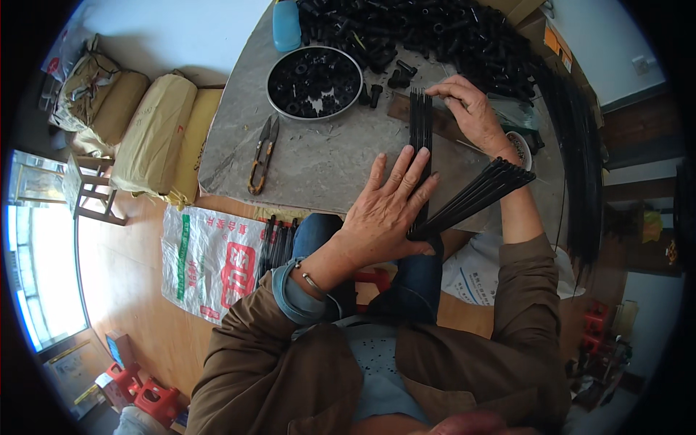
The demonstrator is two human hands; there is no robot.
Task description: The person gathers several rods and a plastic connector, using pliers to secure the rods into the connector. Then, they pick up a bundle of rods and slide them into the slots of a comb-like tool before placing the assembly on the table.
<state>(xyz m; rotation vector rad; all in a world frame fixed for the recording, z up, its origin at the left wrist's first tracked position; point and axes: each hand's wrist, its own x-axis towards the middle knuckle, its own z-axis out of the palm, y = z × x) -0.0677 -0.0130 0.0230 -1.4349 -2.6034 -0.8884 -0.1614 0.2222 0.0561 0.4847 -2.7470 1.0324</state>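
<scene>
A bundle of thin black rods (419, 130) lies over the table's near edge, its tips pointing away from me. My left hand (391, 199) rests on it with fingers stretched out, holding the rods down from above. A second set of black rods (475, 194) slants up to the right from beside my left thumb, above my lap. At the far tips of the first bundle, my right hand (471, 112) has its thumb and forefinger closed together; whatever is between them is too small to make out. A small white cup (527, 154) of tiny pieces stands by my right wrist.
On the grey table (217, 170) are scissors (262, 156), a round bowl (275, 105) of black parts, a blue container (286, 25) and a heap of black fittings (464, 43). Long black rods (580, 174) hang at the right edge. Stuffed sacks (156, 134) stand left.
</scene>
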